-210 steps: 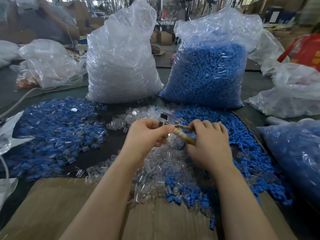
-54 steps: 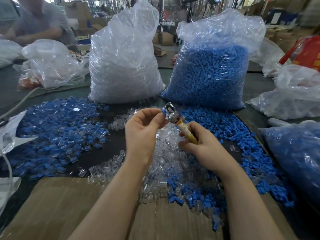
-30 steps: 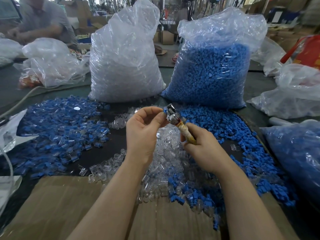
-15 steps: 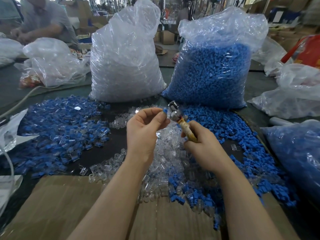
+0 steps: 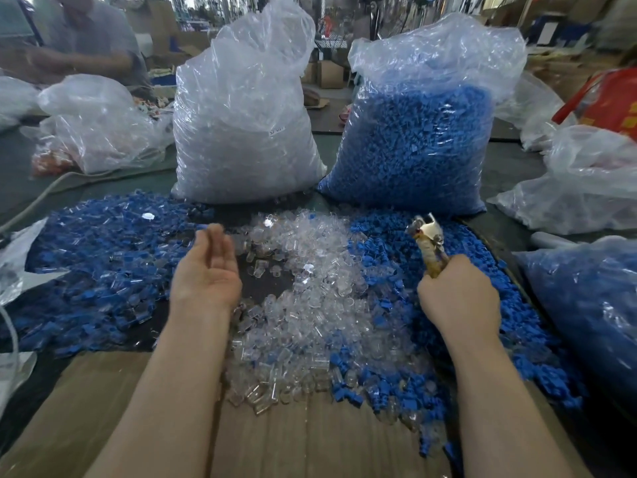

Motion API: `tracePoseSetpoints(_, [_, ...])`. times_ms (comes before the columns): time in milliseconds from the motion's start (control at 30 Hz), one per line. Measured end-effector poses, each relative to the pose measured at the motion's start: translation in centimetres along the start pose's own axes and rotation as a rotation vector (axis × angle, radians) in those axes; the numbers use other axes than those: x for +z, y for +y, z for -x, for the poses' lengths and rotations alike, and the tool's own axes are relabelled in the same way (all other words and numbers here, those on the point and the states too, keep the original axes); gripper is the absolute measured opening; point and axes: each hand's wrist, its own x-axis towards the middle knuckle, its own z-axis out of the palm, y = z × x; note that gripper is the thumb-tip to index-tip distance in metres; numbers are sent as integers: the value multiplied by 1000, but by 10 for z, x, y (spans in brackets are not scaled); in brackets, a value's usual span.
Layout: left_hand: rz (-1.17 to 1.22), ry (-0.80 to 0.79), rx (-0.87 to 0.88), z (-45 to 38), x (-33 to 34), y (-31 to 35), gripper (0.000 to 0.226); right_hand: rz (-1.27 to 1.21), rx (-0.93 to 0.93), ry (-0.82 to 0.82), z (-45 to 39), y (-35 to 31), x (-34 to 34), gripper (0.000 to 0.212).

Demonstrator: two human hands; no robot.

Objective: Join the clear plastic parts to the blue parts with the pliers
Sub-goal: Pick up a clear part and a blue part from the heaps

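The left hand [image 5: 206, 270] hangs palm up over the near edge of the pile of joined parts [image 5: 100, 263], its fingers loose, slightly blurred and holding nothing. The right hand [image 5: 458, 298] is curled around the yellowish handles of the pliers [image 5: 429, 241], which point up and away from the person; the metal head stands above the blue parts [image 5: 482, 270] on the right. Whether anything sits in the head of the pliers cannot be told.

Between the 2 hands lies a spread of clear plastic parts [image 5: 310, 288], thick in the middle and running down onto the cardboard sheet [image 5: 293, 439] at the near edge. Loose blue parts mix with the clear ones near the right forearm. The pile on the left shows blue pieces with clear ends.

Behind the piles stand 2 tall plastic bags side by side: the bag of clear parts [image 5: 244, 122] on the left and the bag of blue parts [image 5: 420, 132] on the right, both upright. Another bag of blue pieces [image 5: 586, 305] lies at the right edge. A crumpled clear bag [image 5: 96, 122] sits far left, and another person [image 5: 86, 36] sits behind it at the table [image 5: 510, 163].
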Motion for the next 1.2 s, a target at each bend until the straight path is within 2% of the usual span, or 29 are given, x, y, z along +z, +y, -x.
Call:
tracePoseSetpoints(133, [182, 102, 47, -14, -8, 18, 10, 150, 30, -107, 5, -3, 0, 29])
tracePoseSetpoints(233, [293, 111, 89, -21, -14, 27, 19, 264, 0, -150, 6, -4, 0, 42])
tracePoseSetpoints(333, [342, 93, 110, -23, -16, 28, 26, 293, -9, -179, 6, -4, 1, 37])
tracePoseSetpoints(400, [272, 71, 94, -22, -15, 25, 24, 281, 0, -176, 6, -4, 2, 33])
tracePoseSetpoints(467, [-45, 19, 52, -20, -11, 20, 14, 266, -11, -166, 5, -4, 2, 27])
tracePoseSetpoints(567, [-822, -121, 98, -13, -6, 4, 6, 247, -53, -157, 5, -3, 3, 20])
tracePoseSetpoints(667, [-1531, -213, 352, -7, -8, -11, 18, 243, -84, -153, 4, -3, 3, 18])
tracePoseSetpoints(767, [-2124, -201, 562, -6, -15, -18, 32, 231, -93, -141, 4, -3, 3, 17])
tracePoseSetpoints(833, [-2257, -201, 581, -7, -18, -19, 40, 229, -91, -138, 4, -2, 4, 16])
tracePoseSetpoints(967, [-2270, -190, 655, -9, -19, -17, 42, 214, -67, -109, 3, -3, 5, 23])
tracePoseSetpoints(1067, [-2187, -107, 653, -9, -19, -15, 30, 164, -54, -43, 2, -2, 5, 16])
tracePoseSetpoints(1200, [-2146, -36, 687, -7, -16, -14, 11, -7, -94, 7, 0, -3, 7, 22])
